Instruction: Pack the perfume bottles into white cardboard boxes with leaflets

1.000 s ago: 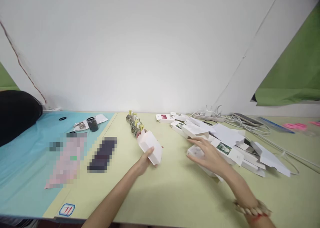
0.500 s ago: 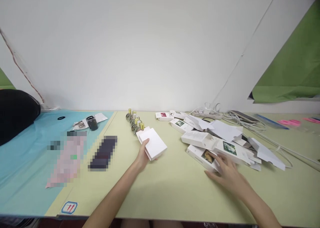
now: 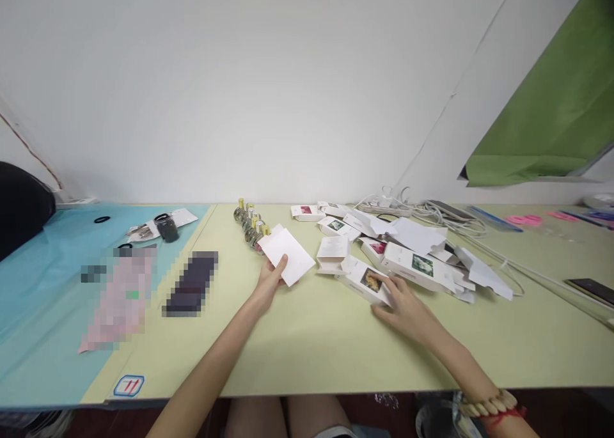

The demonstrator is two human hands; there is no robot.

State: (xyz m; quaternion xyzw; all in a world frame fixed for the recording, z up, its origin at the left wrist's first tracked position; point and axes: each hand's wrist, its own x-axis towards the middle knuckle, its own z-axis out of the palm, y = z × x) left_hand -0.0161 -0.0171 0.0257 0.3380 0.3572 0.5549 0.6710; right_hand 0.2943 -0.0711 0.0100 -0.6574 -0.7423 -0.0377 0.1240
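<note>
While my left hand [image 3: 269, 277] closes on the near corner of a plain white carton [image 3: 288, 256], thumb on top and fingers beneath, it holds the carton tilted just above the surface [image 3: 316, 342], right beside the row of small bottles [image 3: 248, 223]. My right hand [image 3: 401, 300] lies open, fingers spread flat. Its fingertips rest on a small picture box [image 3: 365, 279] at the near edge of the heap of cartons [image 3: 422, 254], pressing on the box rather than gripping it. From how things lie, I judge the work with these cartons to be at an early stage. One carton is up and clear of the heap, one box is singled out under my right hand, and another white carton [image 3: 332, 250] sits apart between the two hands. Everything else is left: the heap is a loose jumble of printed boxes and flattened white sheets, overlapping and unsorted. The bottles stand bare in their line, well clear of any box, and I cannot tell whether any box already has something in it. Beyond the heap a power strip [image 3: 384, 203] and its cables trail off to the right. On the blue mat [image 3: 43, 284] to the left, a dark jar [image 3: 167, 227] stands untouched.
</note>
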